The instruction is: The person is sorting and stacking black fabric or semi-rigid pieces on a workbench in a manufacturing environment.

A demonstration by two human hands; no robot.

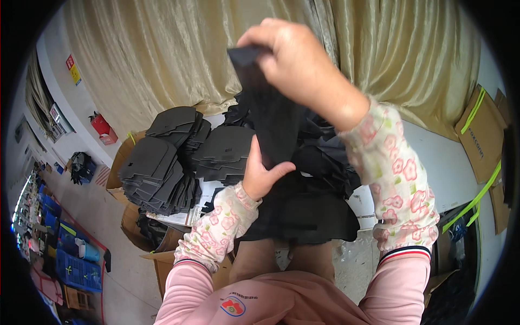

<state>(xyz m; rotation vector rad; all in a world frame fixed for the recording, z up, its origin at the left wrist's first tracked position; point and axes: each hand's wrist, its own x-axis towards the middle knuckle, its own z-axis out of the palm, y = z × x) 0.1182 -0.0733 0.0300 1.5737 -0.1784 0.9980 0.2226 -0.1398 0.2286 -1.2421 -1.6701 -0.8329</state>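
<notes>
Raised high in front of the curtain, my right hand (281, 57) pinches the upper end of a black fabric piece (273, 119). The piece hangs down, slightly smeared by motion. My left hand (262, 173) is beside its lower part, thumb and a finger spread wide; its other fingers are hard to see. Another black panel (303, 216) lies over my knees. On the left of the white table stand stacks of flat black panels (151, 162) with rounded corners, and a further stack (225, 151) sits nearer the middle. Loose black fabric (325, 160) is heaped behind the hanging piece.
Open cardboard boxes (130, 222) stand at the table's left and below it. A gold curtain (162, 59) hangs behind. Flattened cardboard (479, 135) with green straps leans at the right. Blue crates (78, 271) and a red box (103, 129) are far left.
</notes>
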